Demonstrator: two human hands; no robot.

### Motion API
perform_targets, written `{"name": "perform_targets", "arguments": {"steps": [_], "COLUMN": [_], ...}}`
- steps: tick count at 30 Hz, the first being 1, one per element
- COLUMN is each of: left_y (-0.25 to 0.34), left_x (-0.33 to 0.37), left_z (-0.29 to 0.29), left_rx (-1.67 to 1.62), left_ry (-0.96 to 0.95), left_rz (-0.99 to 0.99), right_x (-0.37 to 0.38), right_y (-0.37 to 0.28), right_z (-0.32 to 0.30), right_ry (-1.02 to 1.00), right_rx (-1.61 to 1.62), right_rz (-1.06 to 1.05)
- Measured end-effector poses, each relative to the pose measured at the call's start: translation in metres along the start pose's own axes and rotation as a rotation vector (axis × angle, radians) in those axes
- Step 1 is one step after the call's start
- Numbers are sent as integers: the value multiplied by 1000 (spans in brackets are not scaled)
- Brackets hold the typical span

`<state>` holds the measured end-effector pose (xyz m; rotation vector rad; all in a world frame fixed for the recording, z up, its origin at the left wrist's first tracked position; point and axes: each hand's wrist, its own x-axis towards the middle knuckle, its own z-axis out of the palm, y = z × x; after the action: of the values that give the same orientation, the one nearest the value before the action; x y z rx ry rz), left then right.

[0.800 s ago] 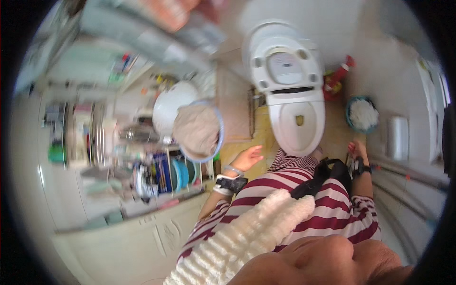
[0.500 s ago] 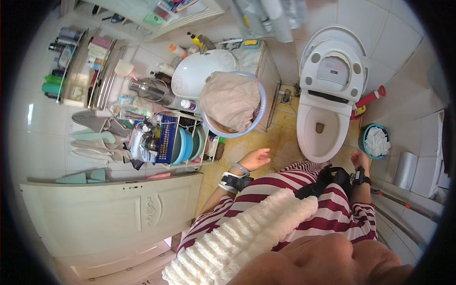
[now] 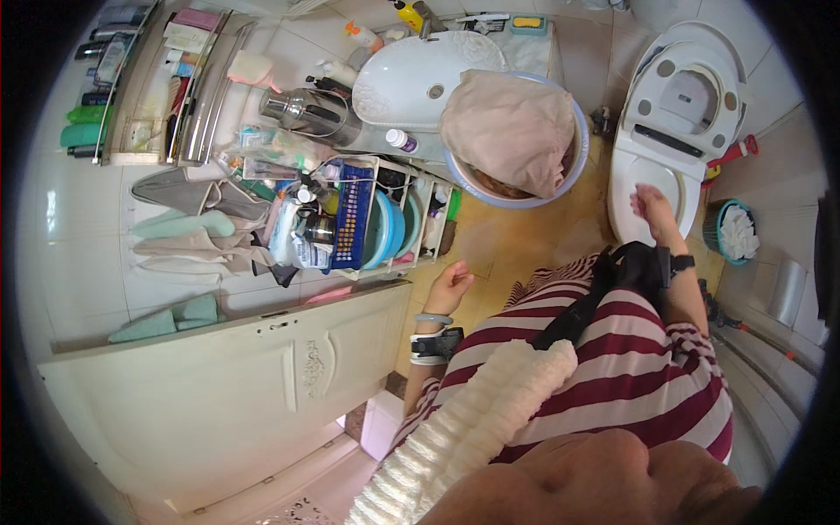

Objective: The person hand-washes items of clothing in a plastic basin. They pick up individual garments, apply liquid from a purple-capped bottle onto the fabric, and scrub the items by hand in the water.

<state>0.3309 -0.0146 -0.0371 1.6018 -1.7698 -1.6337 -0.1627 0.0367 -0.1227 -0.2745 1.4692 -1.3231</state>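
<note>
My left hand (image 3: pixel 450 287) is empty, its fingers loosely bent and apart, held over the yellow floor beside the half-open door. In front of the toilet bowl (image 3: pixel 626 212) hangs my right hand (image 3: pixel 656 214), fingers slightly curled with nothing visible in them. The toilet's seat and lid are raised. Ahead of my left hand, a blue-rimmed basin (image 3: pixel 573 175) holds a bunched beige cloth (image 3: pixel 507 122). It stands at the counter's near edge by the white sink (image 3: pixel 394 83). Neither hand touches any of these things.
On the left, a white rack carries a blue basket (image 3: pixel 352 214) and blue bowls (image 3: pixel 381 232). The cream door (image 3: pixel 219 385) stands at lower left. A teal bin (image 3: pixel 719 223) with white tissue sits right of the toilet. Long poles (image 3: pixel 761 376) lean at the right wall.
The view has swung left, so basin and toilet appear further right and higher. My right hand has come up from beside the toilet to before its bowl. Both hands stay empty.
</note>
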Motion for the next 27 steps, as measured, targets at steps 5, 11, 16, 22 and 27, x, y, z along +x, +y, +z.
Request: {"name": "perform_targets", "arguments": {"steps": [5,11,16,22,27], "left_y": [14,51,58,65,91], "left_x": [15,13,33,91,167], "left_z": [-7,-36,-56,-78,-110], "left_rx": [-115,-140,-154,-72,122], "left_ry": [117,95,152,-27,-141], "left_rz": [46,-5,28,84,242], "right_x": [0,11,46,6,-20], "right_y": [-55,-65,-28,-74,-97], "right_z": [96,175,173,180,185], "right_ry": [-203,-299,-152,-141,-116], "right_rx": [-25,-151,176,24,53], "right_rz": [-60,130,255,110,-160]}}
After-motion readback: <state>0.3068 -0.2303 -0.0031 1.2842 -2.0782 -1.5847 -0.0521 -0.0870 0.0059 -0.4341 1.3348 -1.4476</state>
